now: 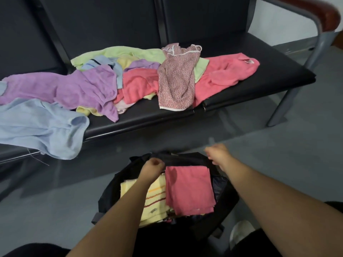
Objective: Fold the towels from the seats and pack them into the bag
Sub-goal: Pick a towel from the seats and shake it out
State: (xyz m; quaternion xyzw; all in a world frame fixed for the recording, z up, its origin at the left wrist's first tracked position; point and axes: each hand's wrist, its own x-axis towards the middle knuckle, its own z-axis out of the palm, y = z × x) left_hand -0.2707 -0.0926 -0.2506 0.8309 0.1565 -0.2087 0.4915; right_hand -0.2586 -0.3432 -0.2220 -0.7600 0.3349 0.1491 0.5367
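step: packing is going on, and the bag is being held open | towels [89, 88] are lying messy on the seats [250, 86], well apart from the hands | left hand [152, 165] is gripping the rim of the bag [178, 158] with curled fingers | folded pink towel [187, 190] is sitting inside, between both hands | right hand [218, 154] is blurry, so I can't tell its grip | next: likely reaching for another towel to fold

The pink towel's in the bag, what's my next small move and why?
Probably reach the right hand for the crumpled floral towel on the black seat: the folded pink towel already lies in the black fabric bag, whose rim the left hand grips.
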